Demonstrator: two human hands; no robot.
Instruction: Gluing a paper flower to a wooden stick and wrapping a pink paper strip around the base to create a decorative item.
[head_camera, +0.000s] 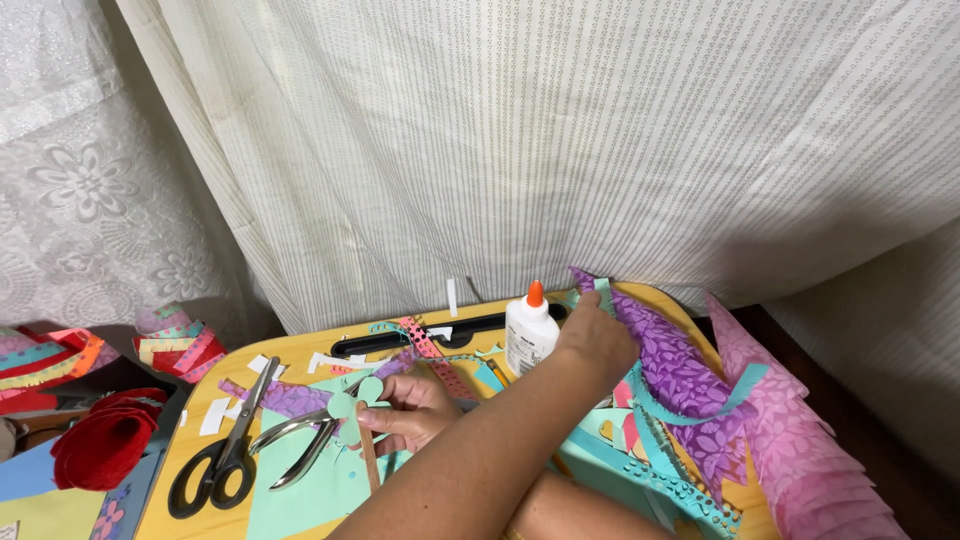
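Left grip (415, 405) holds a mint paper cutout (352, 400) – fingers partly hidden; right grip (597, 335) at two o'clock pinches purple paper (680, 375) – one glue bottle (528, 335), one scissors (225, 450)

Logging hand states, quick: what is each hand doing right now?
Left hand: closed on a mint paper cutout and a wooden stick.
Right hand: reaching into the purple paper; whether it grips cannot be told.

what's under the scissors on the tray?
The black-handled scissors lie on the yellow tray, blades crossing a white paper scrap. Another white scrap sits beside them. Whatever lies directly beneath the handles is covered.
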